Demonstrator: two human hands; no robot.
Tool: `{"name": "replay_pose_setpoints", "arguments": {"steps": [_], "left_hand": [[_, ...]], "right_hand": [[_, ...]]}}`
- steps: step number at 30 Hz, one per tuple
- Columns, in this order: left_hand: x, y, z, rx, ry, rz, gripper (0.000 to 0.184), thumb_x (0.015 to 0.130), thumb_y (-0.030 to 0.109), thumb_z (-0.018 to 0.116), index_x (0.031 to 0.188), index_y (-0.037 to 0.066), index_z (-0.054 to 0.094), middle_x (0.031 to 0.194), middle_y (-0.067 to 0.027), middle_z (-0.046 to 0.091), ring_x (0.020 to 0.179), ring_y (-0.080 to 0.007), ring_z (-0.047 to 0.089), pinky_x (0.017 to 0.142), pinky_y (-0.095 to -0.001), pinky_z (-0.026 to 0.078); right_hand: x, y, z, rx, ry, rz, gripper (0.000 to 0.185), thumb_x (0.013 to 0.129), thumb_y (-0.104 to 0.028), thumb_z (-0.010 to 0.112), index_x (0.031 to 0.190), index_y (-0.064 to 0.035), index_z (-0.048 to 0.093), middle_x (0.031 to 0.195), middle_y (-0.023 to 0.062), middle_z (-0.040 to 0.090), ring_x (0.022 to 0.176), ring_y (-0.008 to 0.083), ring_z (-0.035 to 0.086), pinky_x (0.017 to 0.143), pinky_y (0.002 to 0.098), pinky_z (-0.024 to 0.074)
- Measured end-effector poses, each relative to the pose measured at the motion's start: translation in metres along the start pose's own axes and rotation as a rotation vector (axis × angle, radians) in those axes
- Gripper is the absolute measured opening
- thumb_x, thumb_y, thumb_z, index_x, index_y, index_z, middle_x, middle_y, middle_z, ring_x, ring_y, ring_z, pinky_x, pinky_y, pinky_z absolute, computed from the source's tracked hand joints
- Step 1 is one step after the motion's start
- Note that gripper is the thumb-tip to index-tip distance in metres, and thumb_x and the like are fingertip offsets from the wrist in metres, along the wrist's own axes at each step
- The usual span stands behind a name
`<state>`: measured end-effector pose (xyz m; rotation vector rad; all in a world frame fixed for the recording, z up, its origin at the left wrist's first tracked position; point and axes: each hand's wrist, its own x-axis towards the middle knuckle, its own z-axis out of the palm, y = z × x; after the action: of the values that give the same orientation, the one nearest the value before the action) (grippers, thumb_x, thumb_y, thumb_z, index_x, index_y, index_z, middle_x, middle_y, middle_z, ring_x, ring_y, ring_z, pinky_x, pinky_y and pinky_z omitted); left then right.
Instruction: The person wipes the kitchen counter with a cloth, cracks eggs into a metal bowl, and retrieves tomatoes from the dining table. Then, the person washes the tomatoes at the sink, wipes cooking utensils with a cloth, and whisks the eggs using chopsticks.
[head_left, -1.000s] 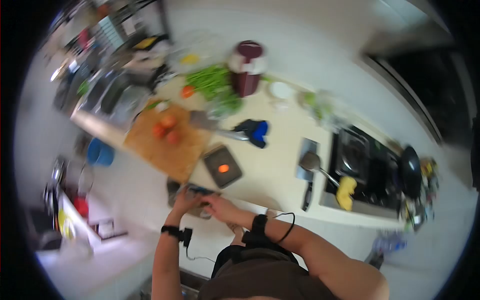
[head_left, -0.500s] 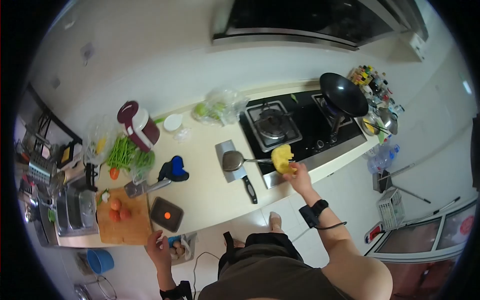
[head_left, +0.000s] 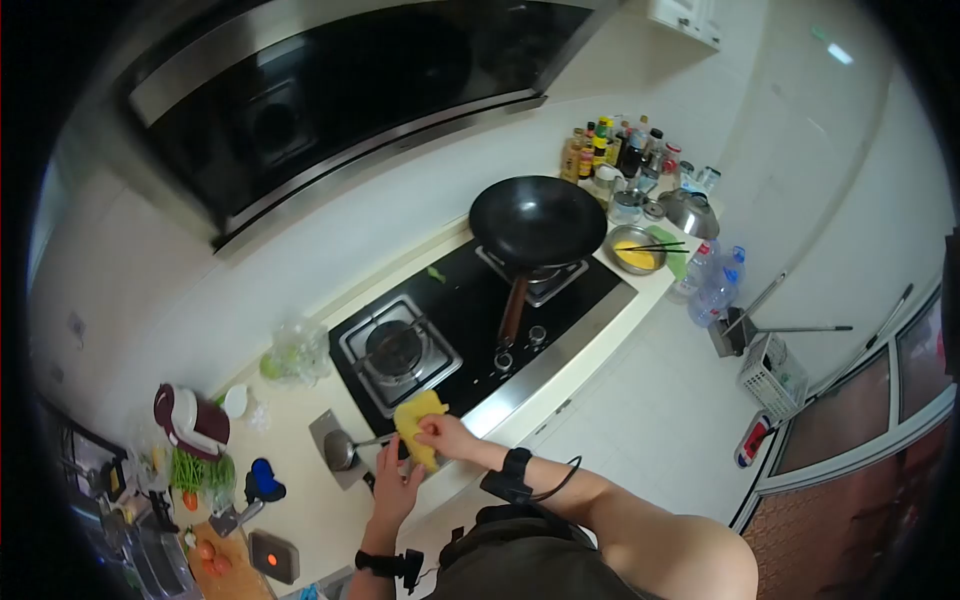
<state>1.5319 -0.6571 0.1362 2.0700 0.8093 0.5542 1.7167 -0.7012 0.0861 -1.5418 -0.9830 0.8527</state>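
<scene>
My right hand (head_left: pixel 447 438) is closed on a yellow cloth (head_left: pixel 418 422) at the stove's front left corner. Just left of the cloth is my left hand (head_left: pixel 396 480), its fingers apart near the cloth's edge and the ladle's handle. The metal ladle (head_left: pixel 341 451) rests on the cleaver (head_left: pixel 328 430), whose black handle is partly hidden by my left hand. Behind the cloth lies the left burner (head_left: pixel 394 348) of the black stove (head_left: pixel 462 300). A black wok (head_left: pixel 538 222) sits on the right burner, its brown handle toward me.
Right of the wok stands a bowl of yellow liquid (head_left: pixel 638 250) with chopsticks, near several bottles (head_left: pixel 600 150). At lower left are a cutting board (head_left: pixel 232 570) with tomatoes, a dark tray (head_left: pixel 274 556), greens (head_left: pixel 190 468) and a maroon jug (head_left: pixel 190 420). A range hood (head_left: pixel 350 90) hangs above.
The view has swung right toward the stove. My right hand has closed on the yellow cloth, and my left hand has come from beside the dark tray to the cloth.
</scene>
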Motion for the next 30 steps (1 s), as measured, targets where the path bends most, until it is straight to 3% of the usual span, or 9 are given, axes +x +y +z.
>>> {"name": "replay_pose_setpoints", "arguments": {"steps": [4, 7, 11, 15, 17, 20, 24, 27, 30], "left_hand": [[0.037, -0.022, 0.049, -0.035, 0.137, -0.021, 0.040, 0.082, 0.007, 0.069, 0.119, -0.002, 0.060, 0.106, -0.0175, 0.061, 0.090, -0.0293, 0.063, 0.076, -0.0344, 0.052], [0.041, -0.020, 0.050, -0.045, 0.185, -0.204, 0.024, 0.079, 0.004, 0.070, 0.102, -0.003, 0.067, 0.093, -0.0164, 0.064, 0.085, -0.0299, 0.064, 0.075, -0.0351, 0.052], [0.041, -0.008, 0.042, 0.245, 0.245, -0.017, 0.027, 0.069, 0.005, 0.078, 0.094, -0.001, 0.070, 0.088, -0.0133, 0.064, 0.083, -0.0305, 0.063, 0.075, -0.0359, 0.051], [0.038, 0.003, 0.037, 0.265, 0.284, -0.140, 0.033, 0.058, 0.012, 0.088, 0.065, 0.000, 0.058, 0.095, -0.0126, 0.056, 0.092, -0.0301, 0.058, 0.079, -0.0373, 0.048], [0.036, -0.031, 0.030, 0.307, 0.184, -0.105, 0.046, 0.050, 0.015, 0.092, 0.074, 0.003, 0.055, 0.103, -0.0139, 0.049, 0.097, -0.0312, 0.054, 0.080, -0.0382, 0.047], [0.034, -0.001, 0.020, 0.313, 0.097, -0.057, 0.078, 0.045, 0.017, 0.095, 0.109, 0.008, 0.050, 0.111, -0.0146, 0.042, 0.097, -0.0300, 0.049, 0.079, -0.0373, 0.045], [0.047, 0.029, 0.032, 0.307, 0.167, 0.022, 0.059, 0.061, 0.013, 0.088, 0.109, 0.006, 0.054, 0.101, -0.0112, 0.049, 0.087, -0.0240, 0.052, 0.071, -0.0324, 0.046], [0.064, 0.042, 0.065, -0.079, 0.109, -0.140, 0.037, 0.071, 0.010, 0.081, 0.101, 0.005, 0.060, 0.086, -0.0069, 0.054, 0.070, -0.0207, 0.053, 0.060, -0.0270, 0.045], [0.087, 0.119, 0.128, 0.049, -0.015, 0.097, 0.023, 0.075, 0.011, 0.077, 0.093, 0.004, 0.064, 0.079, -0.0053, 0.058, 0.064, -0.0198, 0.057, 0.057, -0.0242, 0.047]], "right_hand": [[0.017, 0.018, -0.016, 0.471, -0.085, 0.271, 0.023, 0.091, -0.012, 0.065, 0.109, 0.0008, 0.060, 0.084, 0.0031, 0.065, 0.075, 0.0106, 0.061, 0.065, 0.0245, 0.0486], [0.015, 0.020, -0.025, 0.252, -0.152, 0.170, 0.026, 0.090, -0.011, 0.065, 0.112, 0.0005, 0.059, 0.086, 0.0038, 0.064, 0.075, 0.0112, 0.060, 0.066, 0.0243, 0.0492], [0.002, 0.027, -0.031, 0.344, -0.189, 0.159, 0.029, 0.091, -0.012, 0.065, 0.117, -0.0008, 0.057, 0.092, 0.0041, 0.064, 0.076, 0.0099, 0.059, 0.068, 0.0245, 0.0491], [-0.047, 0.003, -0.101, 0.539, -0.327, 0.303, 0.030, 0.095, -0.020, 0.063, 0.120, -0.0055, 0.058, 0.094, 0.0011, 0.063, 0.082, 0.0081, 0.057, 0.072, 0.0236, 0.0482], [-0.075, 0.015, -0.140, 0.556, -0.280, 0.305, 0.030, 0.095, -0.022, 0.062, 0.120, -0.0063, 0.060, 0.097, 0.0016, 0.064, 0.084, 0.0087, 0.059, 0.075, 0.0235, 0.0492], [-0.129, 0.011, -0.207, 0.513, 0.046, 0.414, 0.032, 0.095, -0.024, 0.062, 0.121, -0.0053, 0.060, 0.101, 0.0044, 0.066, 0.087, 0.0105, 0.062, 0.076, 0.0240, 0.0516], [-0.196, 0.028, -0.288, 0.579, 0.400, 0.466, 0.031, 0.096, -0.024, 0.060, 0.120, -0.0045, 0.059, 0.100, 0.0053, 0.066, 0.083, 0.0130, 0.064, 0.074, 0.0272, 0.0546], [-0.224, 0.031, -0.344, 0.689, 0.572, 0.442, 0.032, 0.097, -0.026, 0.059, 0.121, -0.0035, 0.058, 0.099, 0.0060, 0.066, 0.082, 0.0141, 0.065, 0.074, 0.0279, 0.0549], [-0.232, 0.042, -0.402, 0.751, 0.637, 0.325, 0.033, 0.098, -0.027, 0.057, 0.121, -0.0028, 0.057, 0.100, 0.0067, 0.066, 0.081, 0.0148, 0.065, 0.074, 0.0277, 0.0550]]}}
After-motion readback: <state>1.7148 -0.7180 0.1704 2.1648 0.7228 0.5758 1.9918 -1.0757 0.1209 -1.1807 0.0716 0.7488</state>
